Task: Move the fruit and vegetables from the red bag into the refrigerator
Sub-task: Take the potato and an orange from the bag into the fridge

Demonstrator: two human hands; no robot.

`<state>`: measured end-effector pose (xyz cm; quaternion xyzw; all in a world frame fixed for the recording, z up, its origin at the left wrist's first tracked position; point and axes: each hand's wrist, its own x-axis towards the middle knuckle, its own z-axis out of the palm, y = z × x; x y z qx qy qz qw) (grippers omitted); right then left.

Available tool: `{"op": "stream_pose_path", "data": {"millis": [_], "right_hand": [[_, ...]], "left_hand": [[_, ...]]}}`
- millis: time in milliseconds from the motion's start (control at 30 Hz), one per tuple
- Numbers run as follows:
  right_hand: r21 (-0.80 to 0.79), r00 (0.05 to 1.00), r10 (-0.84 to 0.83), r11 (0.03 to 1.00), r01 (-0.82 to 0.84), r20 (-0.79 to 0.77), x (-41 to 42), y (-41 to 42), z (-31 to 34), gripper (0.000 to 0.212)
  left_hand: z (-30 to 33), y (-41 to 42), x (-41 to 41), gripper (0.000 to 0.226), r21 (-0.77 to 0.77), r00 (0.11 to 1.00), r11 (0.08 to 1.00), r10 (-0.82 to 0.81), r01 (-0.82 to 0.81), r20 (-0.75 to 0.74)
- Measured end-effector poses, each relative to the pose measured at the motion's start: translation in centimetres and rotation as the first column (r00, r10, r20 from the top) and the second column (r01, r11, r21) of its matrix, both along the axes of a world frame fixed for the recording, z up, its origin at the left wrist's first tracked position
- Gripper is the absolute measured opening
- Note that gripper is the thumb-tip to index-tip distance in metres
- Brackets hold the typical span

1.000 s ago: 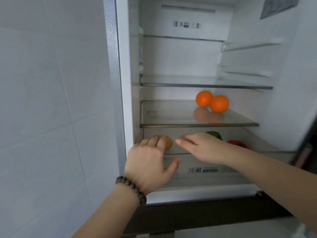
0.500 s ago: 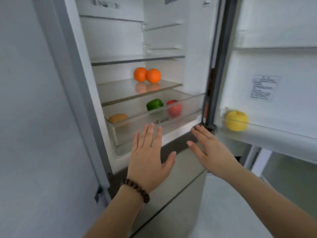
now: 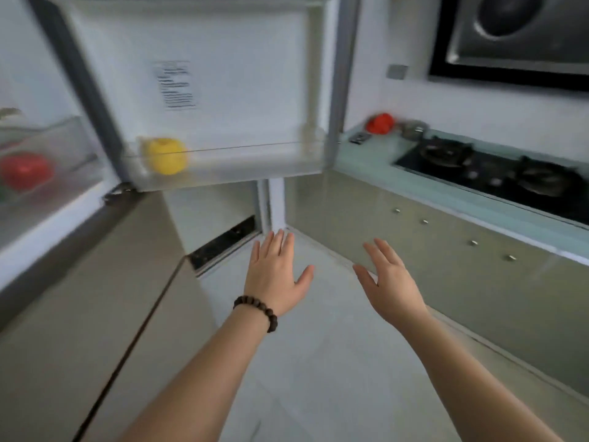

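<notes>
My left hand (image 3: 276, 273), with a bead bracelet on the wrist, and my right hand (image 3: 391, 282) are both held out flat and empty over the floor, fingers spread. The refrigerator door (image 3: 223, 74) stands open ahead, with a yellow fruit (image 3: 165, 155) in its lower door shelf. At the far left a red fruit (image 3: 25, 170) lies in the clear drawer (image 3: 60, 138) of the refrigerator. The red bag (image 3: 380, 123) sits far off on the counter beside the door's edge.
A pale counter (image 3: 369, 157) runs along the right with a black gas hob (image 3: 497, 173) and a range hood above. Cabinet fronts (image 3: 414, 237) with small knobs line the right side. White floor lies under my hands.
The view has swung right, away from the refrigerator shelves toward the door and counter. Both hands have left the drawer and now hang open over the floor.
</notes>
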<state>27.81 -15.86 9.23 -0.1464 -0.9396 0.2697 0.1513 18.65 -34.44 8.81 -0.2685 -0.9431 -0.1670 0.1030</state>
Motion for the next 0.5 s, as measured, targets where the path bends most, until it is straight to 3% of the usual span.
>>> {"op": "stream_pose_path", "data": {"millis": [233,500], "right_hand": [[-0.038,0.883,-0.465,0.883,0.468,0.071,17.4,16.4,-3.6,0.05],[-0.038,0.613,-0.78,0.614,0.789,0.127,37.7,29.0,-5.8,0.052]], "left_hand": [[-2.6,22.0,10.5,0.075,-0.024,0.907,0.907,-0.419,0.42,0.039],[-5.2,42.8,28.1,0.074,0.017,0.653,0.66,-0.746,0.751,0.129]]}}
